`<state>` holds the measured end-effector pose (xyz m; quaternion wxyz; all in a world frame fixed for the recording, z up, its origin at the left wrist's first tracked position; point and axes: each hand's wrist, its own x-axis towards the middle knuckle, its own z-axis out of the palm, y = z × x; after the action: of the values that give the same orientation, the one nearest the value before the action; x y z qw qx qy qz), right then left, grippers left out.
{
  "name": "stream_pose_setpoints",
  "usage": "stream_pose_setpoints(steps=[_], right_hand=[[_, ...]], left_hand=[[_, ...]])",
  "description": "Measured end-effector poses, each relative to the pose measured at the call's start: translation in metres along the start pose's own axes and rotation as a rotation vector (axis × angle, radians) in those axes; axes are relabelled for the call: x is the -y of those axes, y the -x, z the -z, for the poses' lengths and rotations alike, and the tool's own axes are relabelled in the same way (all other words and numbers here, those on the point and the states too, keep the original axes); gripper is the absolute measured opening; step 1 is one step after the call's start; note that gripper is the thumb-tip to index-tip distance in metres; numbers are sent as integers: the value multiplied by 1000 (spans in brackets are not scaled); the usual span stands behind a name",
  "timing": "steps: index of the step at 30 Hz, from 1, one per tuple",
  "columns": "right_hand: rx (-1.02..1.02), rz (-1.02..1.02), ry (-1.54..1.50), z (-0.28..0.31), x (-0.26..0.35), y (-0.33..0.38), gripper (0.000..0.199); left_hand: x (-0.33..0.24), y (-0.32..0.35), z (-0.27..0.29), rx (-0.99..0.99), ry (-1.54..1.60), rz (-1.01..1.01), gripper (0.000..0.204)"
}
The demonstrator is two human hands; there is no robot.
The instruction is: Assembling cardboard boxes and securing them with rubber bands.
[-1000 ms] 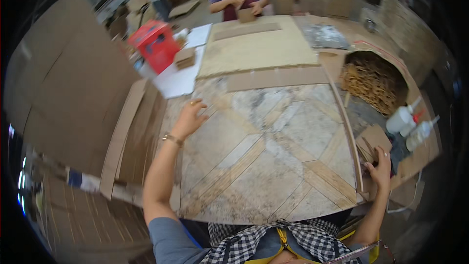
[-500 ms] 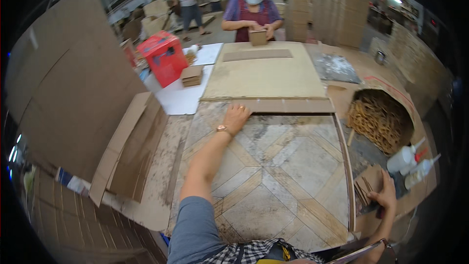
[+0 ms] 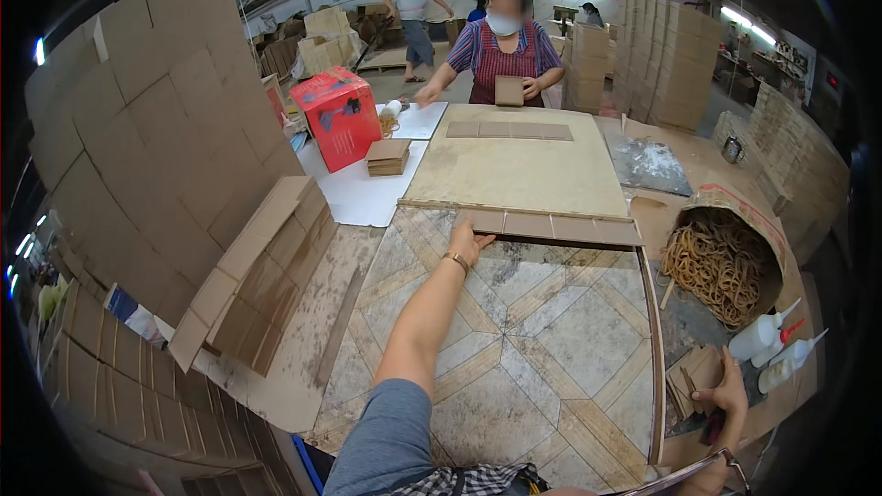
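Observation:
My left hand (image 3: 467, 243) reaches forward across the patterned tile-look board (image 3: 514, 377). Its fingers are closed at the left end of a row of flat brown cardboard pieces (image 3: 537, 225), which lies along the far edge of that board. At the lower right, my right hand (image 3: 726, 389) is wrapped round the edge of a small stack of brown cardboard pieces (image 3: 694, 377). Several pieces there stand slightly fanned apart. The palm side of the right hand is partly hidden.
Right of the board sit a sack of tan rubber bands (image 3: 721, 262) and white squeeze bottles (image 3: 755, 338). Cardboard rows (image 3: 266, 266) and a red box (image 3: 338, 119) stand at left. Across the pale board (image 3: 514, 165), a co-worker (image 3: 507, 55) holds a small brown cardboard block (image 3: 509, 91).
My view has tilted upward. Both my hands stay at their cardboard pieces. The co-worker's one arm now stretches toward the white sheet, while the other hand keeps the block. A person behind has moved.

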<state>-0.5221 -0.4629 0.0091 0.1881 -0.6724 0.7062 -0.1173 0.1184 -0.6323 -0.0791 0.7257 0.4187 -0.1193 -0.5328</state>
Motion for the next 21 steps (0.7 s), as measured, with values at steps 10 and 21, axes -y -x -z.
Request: stream_pose_setpoints(steps=[10,21], right_hand=[[-739,478,193,24,76,42,17],[-189,628,353,-59,201,87,22]], left_hand=[[-38,203,83,-7,53,27,46],[-29,534,194,-347,68,-26,39]])
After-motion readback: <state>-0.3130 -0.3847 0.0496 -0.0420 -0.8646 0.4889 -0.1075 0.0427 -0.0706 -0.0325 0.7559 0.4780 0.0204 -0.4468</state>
